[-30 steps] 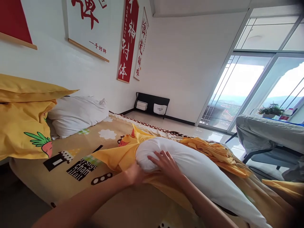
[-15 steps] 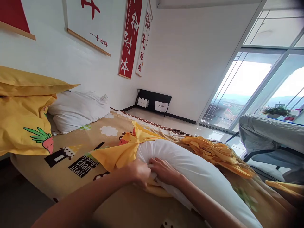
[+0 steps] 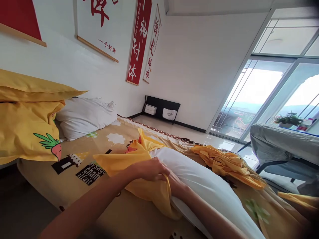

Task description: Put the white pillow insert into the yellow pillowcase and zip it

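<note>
A white pillow [image 3: 206,179] lies on the bed, its far end inside a yellow pillowcase [image 3: 147,192]. My left hand [image 3: 153,168] is closed on the edge of the case's opening, over the end of the pillow. Reaching in under that edge is my right hand [image 3: 173,183], against the pillow. Its fingers are hidden by the cloth and by my left hand. The case lies bunched around the pillow's end, with a corner sticking up at the far side.
Yellow carrot-print pillows [image 3: 30,132] and a greyish white pillow [image 3: 87,116] lie at the left. Crumpled yellow cloth [image 3: 224,164] is on the right of the patterned bedsheet [image 3: 82,205]. Beyond the bed stands a covered chair [image 3: 281,142] by the glass doors.
My left hand has moved slightly right and up, drawing the pillowcase edge over my right hand. The right hand's fingers, seen on the pillow before, are now covered.
</note>
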{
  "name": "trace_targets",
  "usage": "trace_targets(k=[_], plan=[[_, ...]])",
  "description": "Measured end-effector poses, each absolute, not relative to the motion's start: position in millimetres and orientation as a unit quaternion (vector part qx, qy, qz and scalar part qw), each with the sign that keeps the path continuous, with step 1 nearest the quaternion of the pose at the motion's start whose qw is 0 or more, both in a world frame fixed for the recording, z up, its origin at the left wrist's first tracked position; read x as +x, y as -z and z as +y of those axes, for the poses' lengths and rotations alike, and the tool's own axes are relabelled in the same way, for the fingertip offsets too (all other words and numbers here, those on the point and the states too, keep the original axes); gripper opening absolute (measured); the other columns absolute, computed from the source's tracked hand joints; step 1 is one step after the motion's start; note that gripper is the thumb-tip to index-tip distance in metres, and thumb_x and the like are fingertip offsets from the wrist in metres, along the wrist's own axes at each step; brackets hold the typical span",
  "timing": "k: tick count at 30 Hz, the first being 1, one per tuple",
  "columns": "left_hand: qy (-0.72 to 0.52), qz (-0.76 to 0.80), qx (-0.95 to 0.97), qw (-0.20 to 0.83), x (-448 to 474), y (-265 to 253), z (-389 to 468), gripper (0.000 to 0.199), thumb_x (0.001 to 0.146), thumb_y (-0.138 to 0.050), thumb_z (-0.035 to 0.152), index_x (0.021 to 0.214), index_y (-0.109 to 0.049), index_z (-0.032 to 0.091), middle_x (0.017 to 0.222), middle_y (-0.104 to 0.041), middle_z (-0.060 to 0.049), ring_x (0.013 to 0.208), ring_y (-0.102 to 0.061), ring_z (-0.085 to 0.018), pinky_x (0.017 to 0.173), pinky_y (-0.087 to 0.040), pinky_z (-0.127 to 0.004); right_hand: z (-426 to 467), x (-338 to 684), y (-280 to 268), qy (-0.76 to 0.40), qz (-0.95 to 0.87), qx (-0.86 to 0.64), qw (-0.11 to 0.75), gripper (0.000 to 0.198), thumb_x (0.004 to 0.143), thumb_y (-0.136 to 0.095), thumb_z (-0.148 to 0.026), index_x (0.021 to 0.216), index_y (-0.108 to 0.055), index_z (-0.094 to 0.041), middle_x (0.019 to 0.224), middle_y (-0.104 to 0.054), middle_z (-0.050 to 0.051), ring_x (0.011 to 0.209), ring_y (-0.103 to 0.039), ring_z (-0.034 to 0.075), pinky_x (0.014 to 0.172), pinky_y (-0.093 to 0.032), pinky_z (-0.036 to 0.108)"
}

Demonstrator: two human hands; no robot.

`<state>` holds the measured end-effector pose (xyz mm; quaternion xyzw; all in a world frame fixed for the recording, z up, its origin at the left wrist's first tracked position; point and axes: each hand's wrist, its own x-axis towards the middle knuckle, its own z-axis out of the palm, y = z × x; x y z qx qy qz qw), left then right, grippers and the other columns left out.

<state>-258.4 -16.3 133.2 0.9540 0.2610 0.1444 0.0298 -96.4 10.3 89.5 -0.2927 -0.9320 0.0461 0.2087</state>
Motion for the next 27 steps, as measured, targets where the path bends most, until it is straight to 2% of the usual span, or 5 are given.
trace_targets(k=[6,11,17,22,27], plan=[[-0.121,0.355,0.925,0.069,-314,-128,-16,0.022,0.089,-0.058,0.025,0.068,-0.057,0.017,0.078,-0.063,0.002,0.071,-0.057,-0.011,0.071,-0.039,-0.022,-46,-31,-57,0.284,-0.883,-0.341,0.151,0.072,0.079,-0.05,-0.016,0.148,-0.032,-0.028,0.151,-0.035,0.012,0.134,-0.036,0.033,0.101,-0.034,0.05],[-0.069,0.351,0.933,0.042,-307,-115,-14,0.017,0.09,-0.056,0.025,0.075,-0.061,0.018,0.086,-0.066,0.0,0.083,-0.06,-0.014,0.079,-0.038,-0.026,-67,12,-37,0.435,-0.791,-0.408,0.136,0.072,0.08,-0.042,-0.004,0.149,-0.032,-0.024,0.134,-0.052,0.017,0.12,-0.048,0.037,0.091,-0.037,0.052],[0.016,0.307,0.945,-0.108,-245,-98,-23,0.008,0.076,-0.067,0.023,0.075,-0.068,0.015,0.074,-0.07,-0.008,0.074,-0.063,-0.022,0.083,-0.04,-0.039,-15,-3,-95,0.385,-0.841,-0.355,0.134,0.06,0.078,-0.043,0.003,0.129,-0.057,-0.025,0.092,-0.064,0.004,0.086,-0.053,0.021,0.084,-0.038,0.035],[-0.114,0.267,0.943,-0.164,-205,-99,-25,0.015,0.085,-0.055,0.014,0.094,-0.067,0.015,0.086,-0.071,-0.009,0.079,-0.064,-0.021,0.077,-0.042,-0.036,0,-36,-154,0.351,-0.873,-0.308,0.143,0.041,0.082,-0.049,-0.005,0.113,-0.066,-0.024,0.084,-0.062,0.004,0.082,-0.049,0.019,0.078,-0.035,0.032],[-0.198,0.262,0.932,-0.155,-203,-114,-27,0.018,0.09,-0.046,0.018,0.1,-0.061,0.014,0.098,-0.068,-0.009,0.091,-0.061,-0.022,0.083,-0.04,-0.036,10,-44,-153,0.123,-0.931,-0.314,0.138,0.027,0.081,-0.049,-0.009,0.09,-0.072,-0.022,0.074,-0.059,0.001,0.073,-0.049,0.014,0.066,-0.032,0.025]])
